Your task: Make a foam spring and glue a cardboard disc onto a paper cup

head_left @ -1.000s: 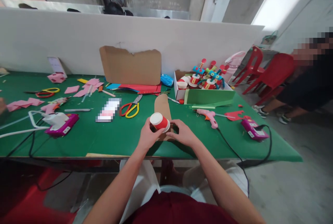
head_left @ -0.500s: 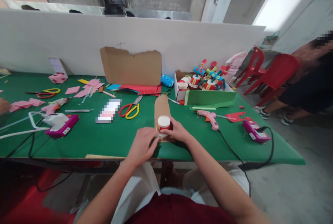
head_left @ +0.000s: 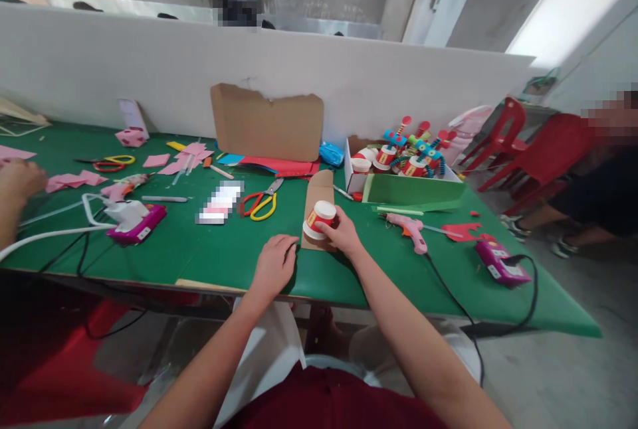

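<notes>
Upside down and a little tilted, a red paper cup [head_left: 323,215] with white ends stands over a strip of brown cardboard [head_left: 319,184]. My right hand [head_left: 343,230] grips it from the right, thumb in front and fingers behind. To the left of the cardboard, my left hand [head_left: 276,263] rests low over the green tabletop, apart from the cup. Its fingers are loosely bent and hold nothing that I can see. Scissors [head_left: 262,202] with red and yellow handles lie beyond my left hand.
A box of cup figures [head_left: 406,186] stands at the back right. A pink glue gun [head_left: 409,228] and a purple power strip [head_left: 501,263] with a cable lie right. Another person's hand [head_left: 22,180] is far left near pink paper pieces [head_left: 74,180]. Cardboard [head_left: 269,123] leans behind.
My left hand has drawn back from the cup, down and left. The cup in my right hand is now tilted and a little farther up the cardboard. The whole view has shifted.
</notes>
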A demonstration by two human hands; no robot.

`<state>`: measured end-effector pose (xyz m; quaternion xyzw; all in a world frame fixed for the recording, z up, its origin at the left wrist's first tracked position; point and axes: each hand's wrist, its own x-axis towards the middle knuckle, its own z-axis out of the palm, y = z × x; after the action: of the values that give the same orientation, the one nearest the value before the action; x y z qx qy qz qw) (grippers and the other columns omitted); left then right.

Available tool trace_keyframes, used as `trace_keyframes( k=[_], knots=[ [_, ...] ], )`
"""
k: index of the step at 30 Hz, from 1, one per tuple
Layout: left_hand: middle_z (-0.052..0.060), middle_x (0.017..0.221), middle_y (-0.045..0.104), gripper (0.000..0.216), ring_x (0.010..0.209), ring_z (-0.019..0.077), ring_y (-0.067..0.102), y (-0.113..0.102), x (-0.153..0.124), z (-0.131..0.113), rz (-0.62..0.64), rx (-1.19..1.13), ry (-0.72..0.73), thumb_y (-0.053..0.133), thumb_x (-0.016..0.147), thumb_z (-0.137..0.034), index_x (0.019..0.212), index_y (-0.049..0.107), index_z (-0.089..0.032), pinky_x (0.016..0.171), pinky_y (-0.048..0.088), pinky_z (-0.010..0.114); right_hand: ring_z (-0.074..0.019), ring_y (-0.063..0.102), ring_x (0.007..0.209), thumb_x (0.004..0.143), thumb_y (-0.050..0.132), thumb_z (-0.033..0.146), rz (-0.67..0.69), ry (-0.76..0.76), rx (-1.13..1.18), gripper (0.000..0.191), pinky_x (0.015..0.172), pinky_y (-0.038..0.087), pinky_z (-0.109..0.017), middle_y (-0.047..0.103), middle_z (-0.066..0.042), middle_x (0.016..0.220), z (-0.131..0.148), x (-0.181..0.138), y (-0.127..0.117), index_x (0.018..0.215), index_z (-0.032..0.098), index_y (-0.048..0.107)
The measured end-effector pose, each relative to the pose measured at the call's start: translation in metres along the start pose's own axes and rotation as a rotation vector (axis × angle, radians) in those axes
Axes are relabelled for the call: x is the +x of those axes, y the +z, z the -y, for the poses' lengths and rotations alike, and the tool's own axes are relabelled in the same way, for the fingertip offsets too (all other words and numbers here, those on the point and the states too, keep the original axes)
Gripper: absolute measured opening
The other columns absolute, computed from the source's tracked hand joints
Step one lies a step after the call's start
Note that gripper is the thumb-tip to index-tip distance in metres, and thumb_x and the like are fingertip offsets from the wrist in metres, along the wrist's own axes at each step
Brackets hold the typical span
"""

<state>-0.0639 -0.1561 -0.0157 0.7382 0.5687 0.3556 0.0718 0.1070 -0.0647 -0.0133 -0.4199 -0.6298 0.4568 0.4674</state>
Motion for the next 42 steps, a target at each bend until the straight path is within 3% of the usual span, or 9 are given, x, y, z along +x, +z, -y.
trace_keyframes(
  k=[2, 8, 15, 22, 27, 30, 33, 36, 42],
  knots=[
    [0.008, 0.095, 0.065, 0.029, 0.091, 0.0198, 0.058, -0.001, 0.0, 0.002, -0.003, 0.0, -0.034, 0.038, 0.088, -0.016, 0.097, 0.066, -0.018, 0.086, 0.048, 0.036, -0.02, 0.062, 0.097, 0.065, 0.073, 0.041, -0.004, -0.033, -0.001, 0.052, 0.089, 0.049, -0.034, 0.066, -0.006, 0.108, 0.003, -0.003, 0.0, 0.109, 0.02, 0.055],
    [0.01, 0.096, 0.062, 0.035, 0.093, 0.0231, 0.053, -0.002, 0.0, -0.007, 0.104, 0.128, -0.007, 0.041, 0.079, -0.006, 0.097, 0.068, -0.018, 0.083, 0.047, 0.04, -0.0223, 0.061, 0.099, 0.066, 0.071, 0.04, 0.025, -0.094, -0.093, 0.056, 0.091, 0.049, -0.036, 0.064, -0.008, 0.109, 0.013, -0.008, -0.003, 0.115, 0.019, 0.053],
    [0.009, 0.093, 0.063, 0.035, 0.09, 0.0229, 0.053, 0.0, 0.001, -0.005, 0.054, 0.073, -0.016, 0.041, 0.077, -0.003, 0.09, 0.07, -0.017, 0.085, 0.049, 0.04, -0.0212, 0.063, 0.095, 0.067, 0.071, 0.037, 0.165, -0.051, -0.155, 0.051, 0.083, 0.053, -0.034, 0.063, -0.007, 0.108, 0.016, -0.015, -0.003, 0.113, 0.02, 0.054],
    [0.01, 0.094, 0.064, 0.034, 0.091, 0.023, 0.055, -0.001, -0.001, -0.006, 0.082, 0.093, -0.02, 0.041, 0.078, -0.004, 0.089, 0.071, -0.016, 0.085, 0.049, 0.039, -0.0227, 0.06, 0.101, 0.069, 0.07, 0.033, 0.205, -0.127, -0.237, 0.05, 0.09, 0.048, -0.036, 0.062, -0.01, 0.11, 0.022, -0.019, -0.005, 0.113, 0.016, 0.053],
    [0.008, 0.091, 0.068, 0.037, 0.09, 0.0217, 0.059, -0.012, 0.027, 0.008, 0.114, 0.051, -0.039, 0.039, 0.075, -0.003, 0.089, 0.07, -0.017, 0.085, 0.05, 0.037, -0.0225, 0.06, 0.101, 0.07, 0.071, 0.032, 0.236, -0.125, -0.229, 0.049, 0.09, 0.047, -0.036, 0.063, -0.008, 0.11, 0.021, -0.02, -0.007, 0.113, 0.019, 0.053],
    [0.007, 0.108, 0.068, 0.043, 0.103, 0.0211, 0.059, -0.016, 0.059, 0.021, 0.109, 0.048, 0.029, 0.038, 0.074, -0.003, 0.101, 0.069, -0.018, 0.096, 0.046, 0.038, -0.0219, 0.061, 0.099, 0.069, 0.072, 0.033, 0.258, -0.115, -0.221, 0.051, 0.089, 0.048, -0.036, 0.063, -0.007, 0.109, 0.02, -0.02, -0.008, 0.114, 0.019, 0.052],
    [0.007, 0.125, 0.063, 0.051, 0.116, 0.0216, 0.055, -0.01, 0.08, 0.033, 0.231, 0.05, 0.145, 0.04, 0.072, -0.003, 0.114, 0.065, -0.019, 0.102, 0.041, 0.04, -0.0223, 0.06, 0.101, 0.068, 0.073, 0.032, 0.262, -0.118, -0.221, 0.054, 0.09, 0.047, -0.036, 0.062, -0.008, 0.112, 0.02, -0.02, -0.01, 0.116, 0.018, 0.051],
    [0.005, 0.129, 0.061, 0.056, 0.122, 0.0262, 0.051, 0.004, 0.084, 0.04, 0.365, 0.079, 0.164, 0.044, 0.069, -0.004, 0.117, 0.064, -0.025, 0.102, 0.039, 0.047, -0.0235, 0.058, 0.106, 0.067, 0.073, 0.029, 0.257, -0.133, -0.254, 0.057, 0.094, 0.044, -0.038, 0.061, -0.009, 0.116, 0.02, -0.02, -0.011, 0.119, 0.019, 0.051],
    [0.004, 0.126, 0.063, 0.054, 0.122, 0.028, 0.051, 0.009, 0.08, 0.042, 0.394, 0.045, 0.095, 0.046, 0.069, -0.006, 0.113, 0.066, -0.029, 0.102, 0.037, 0.052, -0.024, 0.057, 0.108, 0.067, 0.073, 0.028, 0.276, -0.162, -0.253, 0.056, 0.097, 0.042, -0.039, 0.061, -0.008, 0.118, 0.019, -0.018, -0.013, 0.119, 0.02, 0.052]
  ],
)
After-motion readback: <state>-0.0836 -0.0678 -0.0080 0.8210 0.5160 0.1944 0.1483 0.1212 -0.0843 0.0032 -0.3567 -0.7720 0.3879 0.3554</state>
